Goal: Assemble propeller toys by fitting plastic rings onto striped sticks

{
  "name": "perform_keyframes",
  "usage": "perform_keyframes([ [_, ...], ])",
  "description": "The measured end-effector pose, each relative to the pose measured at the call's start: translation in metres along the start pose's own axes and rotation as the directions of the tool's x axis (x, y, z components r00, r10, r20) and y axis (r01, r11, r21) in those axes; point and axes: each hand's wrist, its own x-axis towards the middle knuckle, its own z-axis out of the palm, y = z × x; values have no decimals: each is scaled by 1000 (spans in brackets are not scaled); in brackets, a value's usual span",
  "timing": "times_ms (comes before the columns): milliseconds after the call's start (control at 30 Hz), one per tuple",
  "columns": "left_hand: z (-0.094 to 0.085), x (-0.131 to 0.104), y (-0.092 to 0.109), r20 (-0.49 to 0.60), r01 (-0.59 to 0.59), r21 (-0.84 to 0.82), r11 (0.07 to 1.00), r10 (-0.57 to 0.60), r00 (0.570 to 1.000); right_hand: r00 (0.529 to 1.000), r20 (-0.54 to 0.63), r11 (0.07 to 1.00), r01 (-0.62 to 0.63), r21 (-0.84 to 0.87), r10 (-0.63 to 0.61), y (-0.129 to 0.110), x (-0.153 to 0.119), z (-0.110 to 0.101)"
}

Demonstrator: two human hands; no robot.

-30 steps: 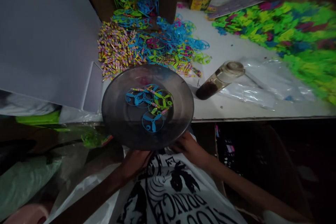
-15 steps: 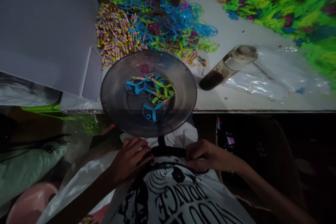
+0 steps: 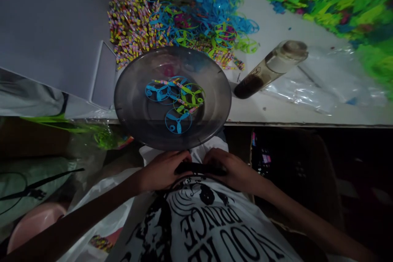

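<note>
Both my hands, left hand (image 3: 164,168) and right hand (image 3: 231,168), pinch a dark strap (image 3: 196,168) at my chest, just below the metal plate (image 3: 135,102) on the table edge (image 3: 307,120). Strap looks soft, light and limp; best held at both ends. Plate holds four plastic propeller rings (image 3: 178,121): three blue, one green. One bottle (image 3: 270,67) alongside.

Both hands, left hand (image 3: 164,170) and right hand (image 3: 230,168), grip a dark strap (image 3: 198,168) against the printed T-shirt (image 3: 208,221), just below a metal plate (image 3: 138,102) bearing plastic propeller rings (image 3: 176,100).
</note>
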Motion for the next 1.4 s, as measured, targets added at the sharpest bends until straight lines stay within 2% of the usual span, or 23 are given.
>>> perform_keyframes([
  [67,-2,0,1,4,-5,-32,999,5,1000,999,-27,995,-42,91,45,-3,2,2],
  [167,3,2,3,-62,-69,-71,995,65,996,993,-61,974,-84,209,98,-5,3,5],
  [267,8,7,4,-122,-133,-99,986,120,985,991,-80,952,-81,296,110,-4,2,6],
  [367,12,13,2,-109,-153,-130,980,139,984,990,-89,936,-74,344,111,-2,1,7],
  [533,22,32,-7,-65,-106,-160,981,97,993,990,-82,925,-80,371,119,0,2,8],
  [633,27,38,-5,-58,-98,-172,980,89,994,992,-54,918,-82,387,112,1,4,8],
  [900,22,30,12,-78,-69,-155,986,57,995,988,-3,913,-142,382,155,-1,5,7],
  [1000,24,26,11,-85,-14,-153,988,1,996,987,-14,919,-144,368,160,1,4,8],
  [1067,26,19,7,-129,42,-166,985,-64,990,988,-19,921,-135,366,152,5,2,8],
  [1133,29,6,1,-215,111,-210,971,-157,964,987,-27,912,-135,388,158,11,0,5],
  [1233,29,-26,-18,-380,222,-279,934,-319,868,958,-53,842,-222,492,283,27,-9,-5],
  [1333,28,-64,-51,-542,365,-263,893,-450,710,869,-34,672,-356,649,493,53,-26,-13],
  [1367,29,-77,-64,-578,434,-270,859,-506,641,828,-15,598,-391,700,560,63,-31,-13],
  [1400,31,-89,-78,-558,510,-270,817,-565,608,782,5,520,-419,744,623,73,-37,-11],
])
